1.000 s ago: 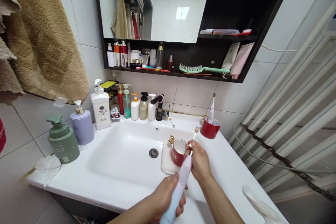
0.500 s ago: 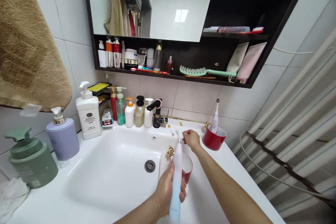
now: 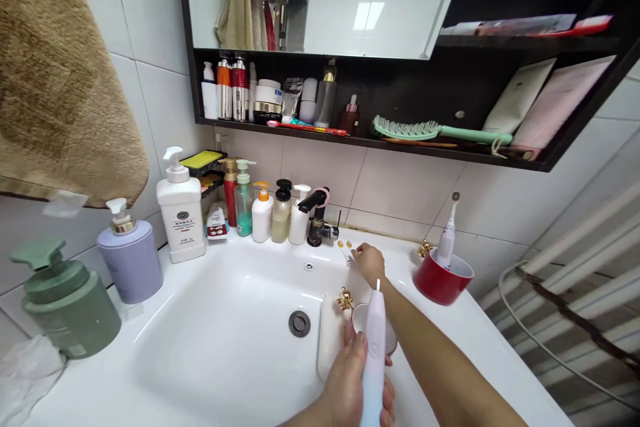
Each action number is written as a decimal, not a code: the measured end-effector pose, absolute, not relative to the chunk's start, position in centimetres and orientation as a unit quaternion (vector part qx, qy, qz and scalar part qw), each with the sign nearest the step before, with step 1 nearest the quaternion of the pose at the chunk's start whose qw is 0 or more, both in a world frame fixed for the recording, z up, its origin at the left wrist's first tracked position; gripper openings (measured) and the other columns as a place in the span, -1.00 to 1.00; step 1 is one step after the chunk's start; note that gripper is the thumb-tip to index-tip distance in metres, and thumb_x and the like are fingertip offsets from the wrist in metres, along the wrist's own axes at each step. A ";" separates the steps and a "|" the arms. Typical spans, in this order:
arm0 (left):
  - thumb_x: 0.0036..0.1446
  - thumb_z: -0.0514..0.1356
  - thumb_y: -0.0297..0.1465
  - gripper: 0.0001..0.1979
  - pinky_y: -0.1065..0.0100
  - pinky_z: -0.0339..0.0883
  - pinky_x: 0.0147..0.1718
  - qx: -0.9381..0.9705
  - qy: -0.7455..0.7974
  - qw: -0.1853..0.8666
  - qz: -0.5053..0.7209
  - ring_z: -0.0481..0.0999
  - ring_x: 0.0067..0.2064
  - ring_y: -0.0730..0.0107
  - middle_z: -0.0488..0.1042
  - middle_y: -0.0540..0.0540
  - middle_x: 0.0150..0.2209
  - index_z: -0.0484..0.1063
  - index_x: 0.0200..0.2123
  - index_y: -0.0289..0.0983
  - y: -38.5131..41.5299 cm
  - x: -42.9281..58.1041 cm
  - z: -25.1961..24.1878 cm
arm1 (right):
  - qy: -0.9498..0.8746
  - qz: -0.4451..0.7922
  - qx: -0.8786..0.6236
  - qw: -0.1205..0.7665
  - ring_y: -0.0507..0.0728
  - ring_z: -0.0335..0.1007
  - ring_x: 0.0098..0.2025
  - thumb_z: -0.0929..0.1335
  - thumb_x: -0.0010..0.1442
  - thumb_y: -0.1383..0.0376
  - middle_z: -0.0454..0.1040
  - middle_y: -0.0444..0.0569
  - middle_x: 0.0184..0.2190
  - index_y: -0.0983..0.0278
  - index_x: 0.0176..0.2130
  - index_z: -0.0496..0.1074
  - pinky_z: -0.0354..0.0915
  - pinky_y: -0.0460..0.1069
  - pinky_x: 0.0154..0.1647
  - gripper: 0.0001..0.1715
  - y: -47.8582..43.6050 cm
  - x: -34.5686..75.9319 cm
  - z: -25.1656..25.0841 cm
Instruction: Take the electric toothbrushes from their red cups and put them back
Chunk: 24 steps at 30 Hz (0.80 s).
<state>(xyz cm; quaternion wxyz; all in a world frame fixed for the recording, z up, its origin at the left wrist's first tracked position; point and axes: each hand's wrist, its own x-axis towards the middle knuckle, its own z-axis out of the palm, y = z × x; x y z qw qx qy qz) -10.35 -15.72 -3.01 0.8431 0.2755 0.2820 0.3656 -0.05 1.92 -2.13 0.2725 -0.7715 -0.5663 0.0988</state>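
Observation:
My left hand [image 3: 353, 373] is wrapped around an electric toothbrush handle [image 3: 374, 347], pink at the top and fading to pale blue. Its tip is a bare thin shaft with no brush head. At the sink's back right rim, my right hand [image 3: 369, 263] has its fingers pinched beside two small yellow pieces [image 3: 345, 244] and a thin whitish piece [image 3: 349, 259]. Whether anything is between those fingertips is hidden. Partly covered by the handle and left hand, a red cup [image 3: 360, 317] with a gold ornamental handle [image 3: 345, 299] stands at the basin's right side.
A second red cup [image 3: 435, 280] holds a toothbrush [image 3: 448, 233] on the right counter. A black faucet [image 3: 316, 217] and several pump bottles [image 3: 263, 217] line the back of the white basin [image 3: 215, 327]. Overhead juts a dark shelf [image 3: 360, 137] with a green hairbrush [image 3: 410, 130].
The view has shifted, so most things sit differently in the frame. Beside my right hand, the two yellow pieces lie closer together. My left hand keeps the toothbrush handle.

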 end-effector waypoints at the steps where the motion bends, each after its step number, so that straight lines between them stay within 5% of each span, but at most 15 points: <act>1: -0.27 -0.27 0.12 -0.39 0.49 -0.10 -0.79 0.273 0.280 0.843 0.369 0.09 -0.82 0.58 0.15 0.07 -0.81 0.11 -0.46 -0.32 -15.7 -10.4 -2.9 | -0.575 0.094 -0.767 0.270 0.15 0.24 -0.27 0.22 -0.13 0.29 0.37 0.08 -0.38 0.29 -0.46 0.34 0.09 -0.06 -0.37 -0.82 1.9 -0.4 -2.1; 10: -0.21 -0.28 0.08 -0.44 0.50 -0.15 -0.77 0.254 0.289 0.842 0.379 0.05 -0.82 0.62 0.13 0.07 -0.81 0.10 -0.49 -0.32 -15.9 -10.6 -2.2 | -0.572 0.158 -0.745 0.306 0.17 0.25 -0.29 0.27 -0.29 0.52 0.37 0.10 -0.51 0.33 -0.61 0.36 0.09 -0.04 -0.36 -0.85 1.2 -2.2 -1.9; 17: -0.18 -0.23 0.05 -0.47 0.51 -0.14 -0.75 0.280 0.281 0.841 0.367 0.08 -0.79 0.63 0.15 0.07 -0.77 0.14 -0.47 -0.33 -16.4 -11.2 -2.0 | -0.506 0.312 -0.677 0.433 0.01 0.21 -0.60 0.22 -0.14 0.31 0.27 -0.12 -0.67 0.36 -0.38 0.33 0.21 -0.04 -0.53 -0.75 -5.7 0.0 1.4; 24: -0.22 -0.23 0.07 -0.43 0.50 -0.09 -0.77 0.361 0.282 0.833 0.309 0.11 -0.80 0.59 0.16 0.07 -0.79 0.14 -0.44 -0.33 -17.5 -10.8 -2.5 | -0.305 0.567 -0.465 0.608 -0.07 0.19 -0.62 0.32 -0.21 0.28 0.29 -0.17 -0.61 0.27 -0.53 0.30 0.21 -0.13 -0.55 -0.87 -13.7 3.2 1.8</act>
